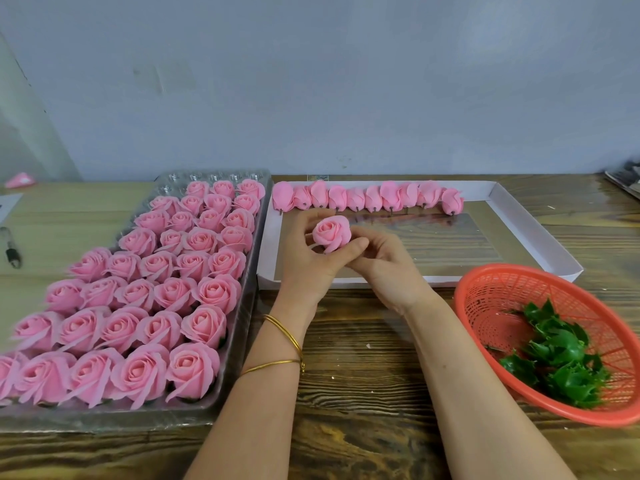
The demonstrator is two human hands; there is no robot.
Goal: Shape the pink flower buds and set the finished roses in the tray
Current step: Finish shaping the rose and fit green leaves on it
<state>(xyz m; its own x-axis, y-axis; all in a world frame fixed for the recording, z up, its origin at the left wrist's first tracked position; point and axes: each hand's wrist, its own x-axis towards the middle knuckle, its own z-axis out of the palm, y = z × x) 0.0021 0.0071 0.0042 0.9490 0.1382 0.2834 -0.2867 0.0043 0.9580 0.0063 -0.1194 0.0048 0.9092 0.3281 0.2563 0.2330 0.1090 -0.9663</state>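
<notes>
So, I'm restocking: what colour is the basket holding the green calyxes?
The basket is orange-red, seen best in the head view.

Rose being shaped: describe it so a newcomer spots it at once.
Find the white box right of the clear tray, closed buds lined along its far edge. Just in front of that row's left end, the left hand and right hand hold one rose: the only opened bloom not seated in the tray.

We are reaching both forearms forward, hands meeting. Our left hand is gripping a pink rose between curled fingers and thumb; our right hand is curling its fingers against its right side.
</notes>
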